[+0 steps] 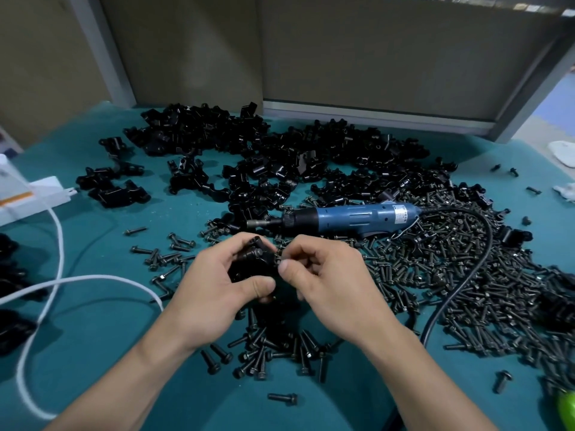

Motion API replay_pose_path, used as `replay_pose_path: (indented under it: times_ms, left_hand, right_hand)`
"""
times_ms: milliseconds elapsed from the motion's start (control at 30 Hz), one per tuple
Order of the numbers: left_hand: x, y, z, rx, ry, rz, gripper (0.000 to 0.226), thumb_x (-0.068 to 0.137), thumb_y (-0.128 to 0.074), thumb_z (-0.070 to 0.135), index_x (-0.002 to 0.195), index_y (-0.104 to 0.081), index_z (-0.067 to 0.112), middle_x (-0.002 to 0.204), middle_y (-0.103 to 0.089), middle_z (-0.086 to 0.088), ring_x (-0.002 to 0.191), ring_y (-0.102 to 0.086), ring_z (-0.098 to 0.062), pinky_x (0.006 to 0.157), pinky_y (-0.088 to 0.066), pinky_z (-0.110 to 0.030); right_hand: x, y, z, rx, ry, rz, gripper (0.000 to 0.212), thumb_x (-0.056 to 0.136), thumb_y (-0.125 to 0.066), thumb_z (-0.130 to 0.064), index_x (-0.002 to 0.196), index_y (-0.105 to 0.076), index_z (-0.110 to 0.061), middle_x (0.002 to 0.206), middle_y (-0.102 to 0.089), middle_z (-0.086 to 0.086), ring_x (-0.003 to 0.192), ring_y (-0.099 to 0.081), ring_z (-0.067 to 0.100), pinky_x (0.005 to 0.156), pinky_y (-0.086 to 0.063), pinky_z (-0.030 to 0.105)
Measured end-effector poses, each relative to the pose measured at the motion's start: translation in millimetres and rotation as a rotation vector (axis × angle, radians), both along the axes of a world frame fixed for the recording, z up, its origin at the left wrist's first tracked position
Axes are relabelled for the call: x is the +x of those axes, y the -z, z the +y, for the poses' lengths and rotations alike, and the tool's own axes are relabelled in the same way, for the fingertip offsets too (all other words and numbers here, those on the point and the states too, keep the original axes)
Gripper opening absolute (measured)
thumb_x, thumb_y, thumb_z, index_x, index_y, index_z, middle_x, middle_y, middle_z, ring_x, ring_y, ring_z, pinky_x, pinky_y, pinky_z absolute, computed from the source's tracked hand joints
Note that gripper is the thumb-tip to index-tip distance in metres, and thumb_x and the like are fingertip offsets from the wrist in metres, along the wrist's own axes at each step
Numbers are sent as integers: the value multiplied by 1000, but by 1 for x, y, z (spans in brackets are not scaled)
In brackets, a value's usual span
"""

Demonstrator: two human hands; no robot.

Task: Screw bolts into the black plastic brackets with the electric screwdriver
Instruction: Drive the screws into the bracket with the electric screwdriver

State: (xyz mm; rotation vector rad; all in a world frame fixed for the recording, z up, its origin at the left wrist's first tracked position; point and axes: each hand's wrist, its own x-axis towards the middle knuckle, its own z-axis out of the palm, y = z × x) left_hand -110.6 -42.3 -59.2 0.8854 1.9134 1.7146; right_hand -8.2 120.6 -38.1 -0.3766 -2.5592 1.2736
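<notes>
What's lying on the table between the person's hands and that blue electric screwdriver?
In the head view, only loose dark metal bolts scattered on the teal table mat separate the hands from the blue electric screwdriver.

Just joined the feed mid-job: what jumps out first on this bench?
The two hands at centre: the left hand grips a black bracket while the right hand pinches a bolt against it. Just behind them lies the blue electric screwdriver, unheld, its tip pointing left. Around it, a heap of black brackets covers the far side of the teal table, and a bolt pile spreads to the right.
</notes>
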Motion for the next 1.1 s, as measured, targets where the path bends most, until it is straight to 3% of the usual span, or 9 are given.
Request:
replay_pose_path:
  times_ms: [100,200,333,433,600,733,900,1000,1100]
  left_hand:
    - [0,0,0,-21,23,17,38,83,-82,1,103,-73,32,94,-75,-3,77,-74,-22,72,-61,-29]
    - [2,-1,2,-37,15,67,45,82,-82,-3,101,-73,37,97,-76,1,86,-74,-16,75,-58,-22]
    - [3,-2,8,-43,-14,86,49,81,-81,-4,98,-72,41,97,-77,7,92,-73,-9,75,-54,-14]
    - [3,0,8,-49,-32,101,48,81,-83,-2,98,-72,41,97,-77,8,93,-72,-9,76,-55,-16]
    - [5,0,8,-17,-43,93,50,82,-82,-4,99,-73,42,96,-77,10,89,-73,-9,76,-60,-23]
    - [2,0,8,-30,-35,107,46,83,-83,2,102,-71,42,99,-77,11,95,-73,-8,80,-58,-22]
    - [2,1,9,-23,-47,114,42,79,-83,10,103,-71,43,101,-76,11,97,-72,-9,81,-57,-22]
    - [0,3,8,-46,-62,99,45,82,-83,3,103,-71,41,100,-77,9,95,-73,-11,84,-61,-34]
    - [1,2,8,-33,-42,104,41,79,-83,10,103,-71,42,99,-77,9,94,-73,-10,81,-60,-26]
  right_hand:
    - [-1,2,1,113,-29,-78,31,101,-62,-33,70,-59,-29,62,-59,-14,58,-52,9,53,-41,26]
    - [-3,8,-4,133,14,-96,45,106,-52,-39,62,-50,-25,54,-53,-16,53,-48,10,47,-33,24]
    - [-1,8,-2,75,38,-15,23,102,-59,-33,79,-57,-32,67,-63,-14,58,-56,7,52,-43,21]
    - [-2,8,0,46,25,-21,21,99,-64,-26,80,-58,-31,68,-65,-12,59,-62,10,57,-51,30]
    - [-5,12,-4,84,91,-26,45,106,-53,-41,65,-52,-23,56,-57,-11,52,-51,10,49,-38,26]
    - [-1,9,0,31,29,33,22,104,-58,-31,82,-60,-29,66,-64,-9,58,-57,12,55,-46,32]
    - [-6,13,-4,155,87,-1,39,105,-51,-39,69,-52,-26,63,-59,-16,60,-52,10,50,-34,24]
    - [-4,10,-1,21,36,12,22,105,-57,-32,83,-59,-31,66,-64,-12,59,-55,11,54,-42,26]
    - [-3,12,-3,69,38,9,22,104,-58,-26,82,-57,-30,65,-61,-14,57,-52,10,50,-40,25]
